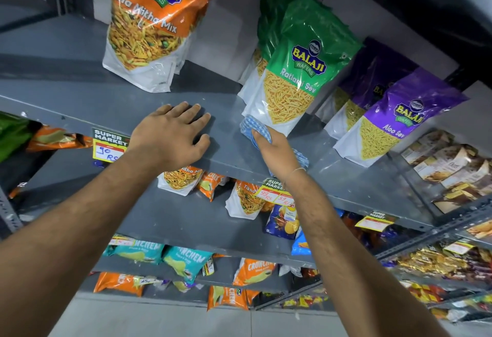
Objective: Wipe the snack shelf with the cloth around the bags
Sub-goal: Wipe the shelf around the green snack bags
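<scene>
My left hand (170, 134) lies palm down on the grey metal snack shelf (80, 102), forearm reaching up and forward from the lower left, wrist over the shelf's front lip. Its fingers (191, 112) are spread flat and hold nothing, the tips pointing towards the back of the shelf and the thumb splayed to the right along the surface. My right hand (274, 150) reaches up from the lower right, the forearm crossing in front of the shelves below, a thin thread bracelet (295, 171) at the wrist. Its fingers are curled closed around the blue-and-white checked cloth (253, 128), which is bunched into a wad; the wad's long axis follows my hand, running from the shelf's front edge back and to the left, with one end sticking out past my fingertips and a corner trailing out by my wrist. The forward end of the cloth is pressed on the shelf right at the white bottom of the green Balaji Ratlami Sev bag (295, 80), touching it. That bag stands upright, leaning back on others behind it. To its left, well apart, stands the orange Balaji Mix bag (151, 22); to its right, the purple Balaji Aloo Sev bag (391, 120). The bare stretch of shelf between the orange and green bags is where my left hand rests.
</scene>
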The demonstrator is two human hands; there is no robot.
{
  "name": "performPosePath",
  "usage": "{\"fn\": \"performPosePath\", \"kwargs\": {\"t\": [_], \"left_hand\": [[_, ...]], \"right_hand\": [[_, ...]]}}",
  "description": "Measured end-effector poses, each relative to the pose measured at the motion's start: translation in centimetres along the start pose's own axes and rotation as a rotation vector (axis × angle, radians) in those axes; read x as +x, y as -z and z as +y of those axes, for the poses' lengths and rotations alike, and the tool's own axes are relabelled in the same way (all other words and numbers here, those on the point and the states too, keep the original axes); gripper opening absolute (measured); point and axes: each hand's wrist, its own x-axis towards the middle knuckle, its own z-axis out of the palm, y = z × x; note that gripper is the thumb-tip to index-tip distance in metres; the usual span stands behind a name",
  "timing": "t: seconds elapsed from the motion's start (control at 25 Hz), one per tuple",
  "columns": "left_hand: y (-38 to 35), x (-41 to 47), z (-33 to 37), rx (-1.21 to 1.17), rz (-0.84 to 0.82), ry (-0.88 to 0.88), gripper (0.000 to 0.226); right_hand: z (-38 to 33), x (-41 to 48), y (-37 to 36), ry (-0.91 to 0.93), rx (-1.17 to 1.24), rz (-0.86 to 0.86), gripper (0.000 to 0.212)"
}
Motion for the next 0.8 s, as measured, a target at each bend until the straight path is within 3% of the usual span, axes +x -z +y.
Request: {"fn": "performPosePath", "kwargs": {"t": [0.16,0.28,0.4,0.52,0.72,0.8], "left_hand": [[0.1,0.0,-0.2,0.001,-0.005,-0.011,0.077],[0.0,0.1,-0.2,0.004,0.001,-0.006,0.075],[-0.2,0.0,0.0,0.006,0.017,-0.004,0.070],[-0.1,0.0,0.0,0.006,0.029,-0.002,0.070],[-0.2,0.0,0.0,0.015,0.025,-0.001,0.071],[-0.3,0.1,-0.1,0.021,0.023,-0.006,0.070]], "right_hand": [[0.5,0.0,2.1,-0.017,0.112,-0.002,0.036],[0.9,0.4,2.3,0.044,0.061,0.043,0.032],[0.7,1.7,0.5,0.102,-0.050,-0.081,0.025],[-0.8,3.4,0.0,0.109,-0.015,-0.180,0.029],[0.6,-0.1,1.4,0.148,-0.090,-0.366,0.033],[0.8,-0.3,2.0,0.198,-0.038,-0.356,0.033]]}}
